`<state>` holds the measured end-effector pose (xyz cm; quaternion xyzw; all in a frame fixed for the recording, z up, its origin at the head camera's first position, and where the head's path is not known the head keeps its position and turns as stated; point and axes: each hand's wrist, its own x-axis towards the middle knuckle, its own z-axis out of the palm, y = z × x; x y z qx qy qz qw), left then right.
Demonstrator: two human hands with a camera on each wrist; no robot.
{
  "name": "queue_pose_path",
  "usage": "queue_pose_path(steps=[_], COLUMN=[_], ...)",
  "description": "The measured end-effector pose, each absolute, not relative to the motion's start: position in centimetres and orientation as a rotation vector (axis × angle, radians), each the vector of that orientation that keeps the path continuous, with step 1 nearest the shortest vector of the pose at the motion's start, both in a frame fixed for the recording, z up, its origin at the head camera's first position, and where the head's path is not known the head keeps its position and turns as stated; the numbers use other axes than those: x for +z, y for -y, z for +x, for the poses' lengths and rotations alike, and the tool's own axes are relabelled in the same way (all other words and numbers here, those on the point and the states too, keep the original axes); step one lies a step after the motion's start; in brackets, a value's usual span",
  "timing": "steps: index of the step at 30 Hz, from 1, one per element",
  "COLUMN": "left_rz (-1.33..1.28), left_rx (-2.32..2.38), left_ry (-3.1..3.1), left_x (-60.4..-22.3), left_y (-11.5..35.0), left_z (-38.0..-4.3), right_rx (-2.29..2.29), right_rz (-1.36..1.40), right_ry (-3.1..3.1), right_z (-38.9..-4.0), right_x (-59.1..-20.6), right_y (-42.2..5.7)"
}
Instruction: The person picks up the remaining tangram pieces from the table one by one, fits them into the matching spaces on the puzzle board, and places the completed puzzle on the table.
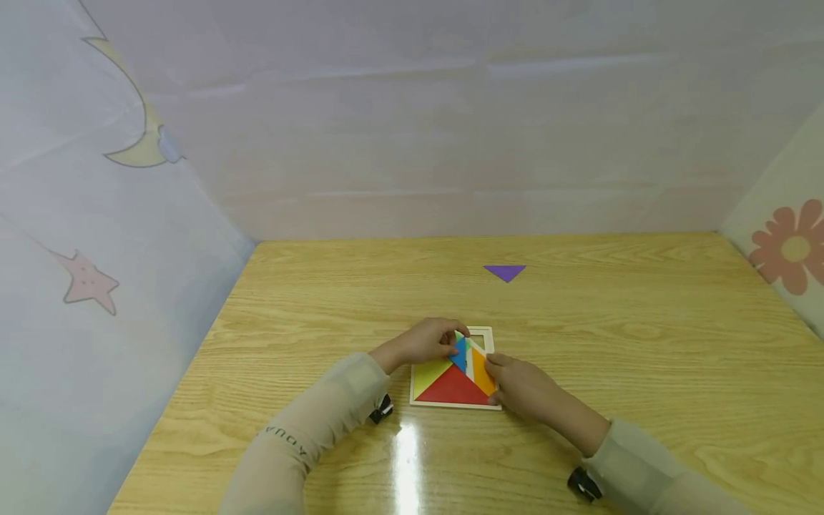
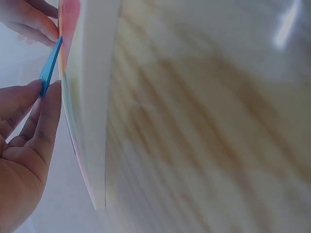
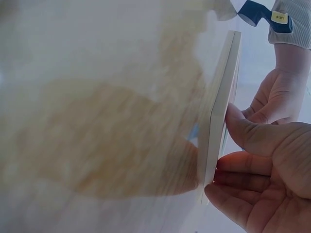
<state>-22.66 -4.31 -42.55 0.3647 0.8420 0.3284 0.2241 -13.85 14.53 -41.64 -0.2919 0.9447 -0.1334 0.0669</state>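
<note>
Head view shows a wood-grain table (image 1: 290, 307) bearing a tangram tray (image 1: 450, 405), whose right edge the right hand (image 1: 524, 386) holds with thumb and fingers. Over the tray's far part, the left hand (image 1: 433, 340) pinches a piece. The large red triangle (image 1: 450, 388) and yellow triangle (image 1: 428, 374) appear seated, with the orange parallelogram (image 1: 481, 370) along the right side. Filling seems well along, though bare spots show toward the far right corner. Beyond the tray, the purple triangle (image 1: 505, 272) lies unplaced; the pinched blue triangle (image 1: 459, 355) tilts over the tray, apparently not yet seated.
</note>
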Motion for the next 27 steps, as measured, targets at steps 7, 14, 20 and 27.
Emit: queue_pose_path(steps=[7, 14, 20, 27], left_rz=[1.045, 1.104, 1.104, 1.114], left_rx=[0.882, 0.837, 0.823, 0.824], left_ry=[-2.314, -2.318, -2.316, -2.310], left_x=[-42.45, -42.52, -42.73, -42.72], left_y=[4.09, 3.76, 3.53, 3.51], left_z=[-22.61, -22.63, -22.60, -22.50], right_rx=[-0.398, -0.386, -0.390, -0.397], right_rz=[-0.889, -0.900, -0.892, -0.904], right_ry=[-2.859, -2.865, -2.867, -2.872], right_z=[-13.89, -13.94, -13.98, -13.93], right_x=[-41.86, -41.92, -42.07, -41.92], right_y=[-14.56, -14.59, -14.41, -14.37])
